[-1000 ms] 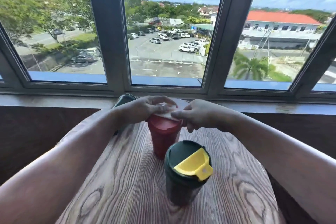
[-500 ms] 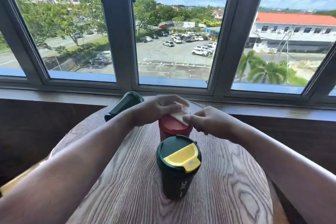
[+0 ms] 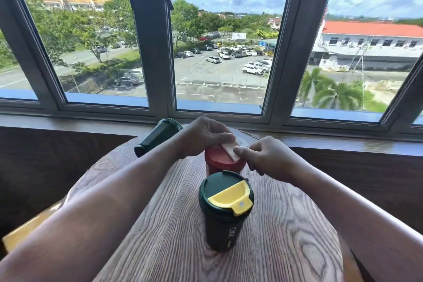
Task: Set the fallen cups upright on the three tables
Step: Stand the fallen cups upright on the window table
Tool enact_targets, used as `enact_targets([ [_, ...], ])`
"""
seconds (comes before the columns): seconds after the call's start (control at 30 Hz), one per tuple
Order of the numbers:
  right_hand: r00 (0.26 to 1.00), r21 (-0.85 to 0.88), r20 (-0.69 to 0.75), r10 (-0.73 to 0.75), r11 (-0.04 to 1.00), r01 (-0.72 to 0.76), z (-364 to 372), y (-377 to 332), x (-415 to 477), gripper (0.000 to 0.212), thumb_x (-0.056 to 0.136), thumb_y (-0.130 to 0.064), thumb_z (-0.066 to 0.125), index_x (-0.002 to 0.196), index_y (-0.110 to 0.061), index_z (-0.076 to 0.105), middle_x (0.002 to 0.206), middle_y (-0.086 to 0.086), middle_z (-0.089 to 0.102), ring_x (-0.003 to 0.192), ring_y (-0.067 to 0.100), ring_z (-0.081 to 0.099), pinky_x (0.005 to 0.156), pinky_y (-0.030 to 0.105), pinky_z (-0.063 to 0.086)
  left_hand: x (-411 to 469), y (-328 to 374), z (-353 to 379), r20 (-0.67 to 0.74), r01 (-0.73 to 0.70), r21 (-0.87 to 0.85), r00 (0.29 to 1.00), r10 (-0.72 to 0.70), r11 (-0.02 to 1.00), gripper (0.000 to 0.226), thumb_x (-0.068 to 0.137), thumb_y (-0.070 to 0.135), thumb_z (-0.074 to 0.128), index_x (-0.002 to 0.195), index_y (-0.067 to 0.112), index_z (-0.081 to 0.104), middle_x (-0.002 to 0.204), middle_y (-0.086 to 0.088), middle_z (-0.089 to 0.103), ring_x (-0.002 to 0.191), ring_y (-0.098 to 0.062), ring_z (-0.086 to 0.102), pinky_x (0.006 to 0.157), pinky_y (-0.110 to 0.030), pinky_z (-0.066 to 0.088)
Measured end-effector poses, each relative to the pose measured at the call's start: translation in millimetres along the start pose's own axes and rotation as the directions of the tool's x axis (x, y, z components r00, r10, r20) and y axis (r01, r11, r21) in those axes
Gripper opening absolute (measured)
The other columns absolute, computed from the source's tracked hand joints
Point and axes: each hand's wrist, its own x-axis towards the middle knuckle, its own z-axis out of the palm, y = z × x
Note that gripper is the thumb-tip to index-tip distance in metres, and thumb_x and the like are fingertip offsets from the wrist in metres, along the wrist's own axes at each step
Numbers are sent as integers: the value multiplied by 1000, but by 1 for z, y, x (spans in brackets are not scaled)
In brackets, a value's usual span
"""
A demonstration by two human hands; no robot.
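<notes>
Nearest me on the round wood-grain surface (image 3: 160,236) stands an upright dark green cup with a yellow flap lid (image 3: 225,210). Behind it, my left hand (image 3: 201,137) and right hand (image 3: 265,155) pinch the white flap (image 3: 230,150) on the upright red cup (image 3: 220,162), fingers closed. Farthest, a dark green cup (image 3: 158,136) lies fallen.

Sunlight is pouring through a wide window (image 3: 219,36), which is overlooking a car park (image 3: 219,71), trees (image 3: 75,30) and a red-roofed building (image 3: 370,43).

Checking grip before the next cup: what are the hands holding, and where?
Both hands, left hand and right hand, pinch the white flap on the red cup's lid.
</notes>
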Motion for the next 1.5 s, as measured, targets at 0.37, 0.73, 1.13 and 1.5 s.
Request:
enact_targets([
  [0.37,999,37,-41,-2,999,4,-6,4,-10,56,90,-55,56,51,-16,62,45,0,61,47,10,53,59,31,43,-1,-4,10,-39,-46,47,998,48,998,12,91,24,72,89,16,80,90,-14,78,76,-18,69,76,-48,58],
  [0.73,996,-53,-57,76,995,-79,-8,-1,0,60,86,-65,50,54,-15,62,53,2,66,54,15,60,67,37,50,-3,-4,8,-73,-85,204,992,102,975,13,94,32,67,90,25,77,81,7,74,73,-4,64,70,-26,53],
  [1.13,985,-197,-170,-14,980,-20,-10,-86,71,42,89,-52,54,77,-14,67,83,7,72,80,26,66,70,34,50,-3,-30,-92,-353,161,389,935,-14,907,13,95,30,65,104,21,70,96,3,72,89,-18,67,74,-31,50],
  [1.5,976,-530,208,70,846,52,92,-138,167,39,96,-21,47,128,-2,57,134,18,60,120,33,55,96,38,46,-10,-103,-136,-276,578,251,812,-515,777,100,68,63,79,145,17,34,132,-10,59,116,-31,59,101,-43,49],
])
